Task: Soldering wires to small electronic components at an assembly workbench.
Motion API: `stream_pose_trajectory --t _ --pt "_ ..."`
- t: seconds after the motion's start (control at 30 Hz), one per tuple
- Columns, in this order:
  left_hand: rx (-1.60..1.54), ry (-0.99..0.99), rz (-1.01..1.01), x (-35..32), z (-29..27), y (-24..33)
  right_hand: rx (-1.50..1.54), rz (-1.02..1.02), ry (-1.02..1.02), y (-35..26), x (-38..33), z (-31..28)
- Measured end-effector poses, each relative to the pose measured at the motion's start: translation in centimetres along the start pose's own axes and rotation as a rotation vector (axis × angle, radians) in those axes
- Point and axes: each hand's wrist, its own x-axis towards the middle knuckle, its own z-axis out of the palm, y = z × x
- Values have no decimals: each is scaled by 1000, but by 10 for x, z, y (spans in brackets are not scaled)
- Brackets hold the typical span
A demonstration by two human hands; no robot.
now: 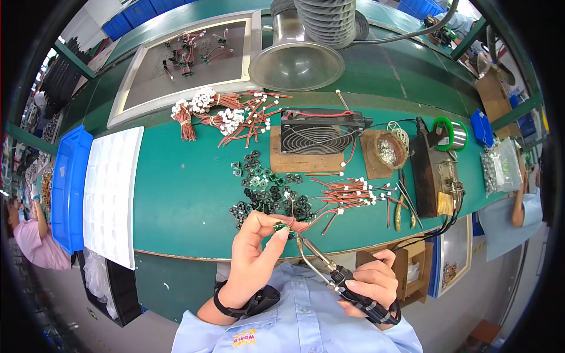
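Note:
My left hand (254, 253) pinches a small green circuit board (281, 227) with a red wire lead (306, 224) running off it, held just above the near edge of the green bench. My right hand (371, 285) grips a black-handled soldering iron (332, 269); its metal tip (299, 238) points up-left and touches the board. A thin solder wire (289, 203) stands up just behind the board. Beyond my hands lies a heap of small green-and-black boards (268, 191), and to its right a bundle of red wires with white plugs (347, 194).
A small black fan (318, 130) sits on a wooden block mid-bench. Right of it are a tip-cleaner pot (389, 150), a soldering station (435, 170) and a solder spool (450, 133). A white compartment tray (112, 194) and blue bin (69, 188) stand left; a fume duct (297, 59) hangs behind.

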Motion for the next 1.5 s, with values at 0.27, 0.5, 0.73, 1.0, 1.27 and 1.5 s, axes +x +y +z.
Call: stream_pose_trajectory --t 0.27,0.5,0.73,1.0,1.27,1.5 --pt "-7 24 -7 0 4 0 -20 1 3 0 0 1" --pt "19 42 4 0 5 1 -128 -81 26 2 -7 6" --pt "117 29 38 0 4 -2 -157 -83 9 0 -10 4" --pt "319 18 164 -1 4 -5 -169 -70 -2 -2 -10 1" --pt "131 78 47 -1 7 8 -136 -80 50 2 -13 -6" --pt "-277 41 -120 -1 3 20 -90 -50 404 20 -31 1"
